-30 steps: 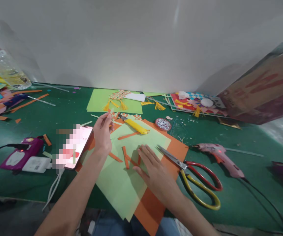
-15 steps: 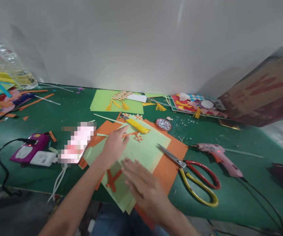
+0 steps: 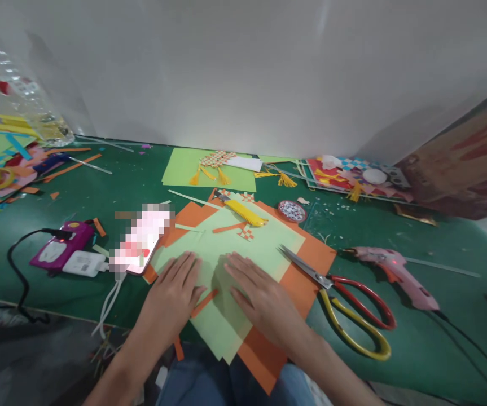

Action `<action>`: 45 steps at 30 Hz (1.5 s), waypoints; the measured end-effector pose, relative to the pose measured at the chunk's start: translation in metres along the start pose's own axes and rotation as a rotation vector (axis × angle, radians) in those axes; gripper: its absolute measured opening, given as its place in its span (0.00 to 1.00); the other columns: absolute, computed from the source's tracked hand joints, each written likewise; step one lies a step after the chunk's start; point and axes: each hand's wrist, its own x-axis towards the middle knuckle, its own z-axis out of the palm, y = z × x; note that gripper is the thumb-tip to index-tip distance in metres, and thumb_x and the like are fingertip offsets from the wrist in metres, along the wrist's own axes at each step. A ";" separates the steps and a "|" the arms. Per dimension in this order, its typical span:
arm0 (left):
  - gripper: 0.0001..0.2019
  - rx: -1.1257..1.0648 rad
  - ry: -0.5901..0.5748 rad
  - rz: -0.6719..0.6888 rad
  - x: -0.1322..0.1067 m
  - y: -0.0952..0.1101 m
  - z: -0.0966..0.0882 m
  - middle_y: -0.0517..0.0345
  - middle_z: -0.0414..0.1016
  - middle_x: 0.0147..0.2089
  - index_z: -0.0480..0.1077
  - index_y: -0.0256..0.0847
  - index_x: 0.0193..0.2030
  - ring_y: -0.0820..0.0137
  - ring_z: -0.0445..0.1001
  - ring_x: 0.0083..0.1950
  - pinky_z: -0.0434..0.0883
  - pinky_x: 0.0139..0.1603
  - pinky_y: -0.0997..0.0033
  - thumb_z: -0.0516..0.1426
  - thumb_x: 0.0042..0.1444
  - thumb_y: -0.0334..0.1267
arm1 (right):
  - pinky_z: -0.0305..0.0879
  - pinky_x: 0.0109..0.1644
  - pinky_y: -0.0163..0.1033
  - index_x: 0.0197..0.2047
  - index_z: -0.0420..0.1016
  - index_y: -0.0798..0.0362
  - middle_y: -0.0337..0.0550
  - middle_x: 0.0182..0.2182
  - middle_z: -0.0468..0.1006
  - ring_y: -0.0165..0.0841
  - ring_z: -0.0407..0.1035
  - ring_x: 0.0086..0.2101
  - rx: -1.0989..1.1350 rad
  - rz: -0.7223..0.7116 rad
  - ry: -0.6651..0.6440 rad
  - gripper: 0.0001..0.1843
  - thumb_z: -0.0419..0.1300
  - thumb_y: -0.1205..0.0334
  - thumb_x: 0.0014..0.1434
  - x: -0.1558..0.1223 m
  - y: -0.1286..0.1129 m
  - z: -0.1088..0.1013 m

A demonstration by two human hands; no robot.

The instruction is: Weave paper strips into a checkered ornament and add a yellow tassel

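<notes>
My left hand [image 3: 173, 296] lies palm down, fingers stretched out, at the left side of light green paper sheets [image 3: 209, 327]. An orange paper strip [image 3: 206, 303] shows beside its thumb. Another orange strip [image 3: 178, 348] hangs by the table edge below the wrist. My right hand [image 3: 264, 296] is flat too, fingers extended over the green sheets. Beneath these lie orange sheets [image 3: 306, 265]. Beyond my fingertips are a yellow cutter knife [image 3: 245, 213], a short orange strip [image 3: 228, 227] and a small orange-and-white woven piece [image 3: 246, 232].
Scissors [image 3: 321, 281] and a pink glue gun [image 3: 395, 270] lie at the right. A phone [image 3: 141, 239] with its cable and a purple power device [image 3: 67, 242] are left. A small round dish [image 3: 292, 211], tasselled woven pieces [image 3: 218, 160] and a bottle [image 3: 31, 101] stand behind.
My left hand has drawn back toward me from beside the woven piece and lies flat. The crossed orange strips between my hands are parted. My right hand has shifted slightly forward.
</notes>
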 end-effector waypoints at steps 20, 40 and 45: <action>0.19 -0.341 -0.336 -0.129 0.090 -0.045 -0.004 0.48 0.78 0.47 0.72 0.42 0.51 0.60 0.76 0.47 0.72 0.44 0.65 0.50 0.56 0.27 | 0.72 0.52 0.42 0.47 0.76 0.57 0.50 0.48 0.78 0.36 0.71 0.51 0.087 -0.066 0.022 0.23 0.45 0.78 0.56 0.045 0.010 0.030; 0.17 -0.052 -0.015 0.185 0.001 0.018 -0.032 0.51 0.78 0.50 0.73 0.35 0.48 0.65 0.75 0.53 0.72 0.53 0.64 0.44 0.65 0.33 | 0.71 0.53 0.42 0.42 0.77 0.57 0.49 0.48 0.78 0.36 0.72 0.50 0.180 -0.054 0.104 0.20 0.47 0.77 0.56 0.043 0.017 0.030; 0.13 -0.059 0.030 0.274 -0.018 0.022 -0.027 0.51 0.79 0.47 0.74 0.32 0.45 0.68 0.75 0.52 0.73 0.52 0.68 0.49 0.63 0.29 | 0.72 0.52 0.39 0.42 0.78 0.58 0.49 0.46 0.79 0.35 0.74 0.47 0.188 -0.039 0.140 0.19 0.47 0.77 0.56 0.044 0.021 0.030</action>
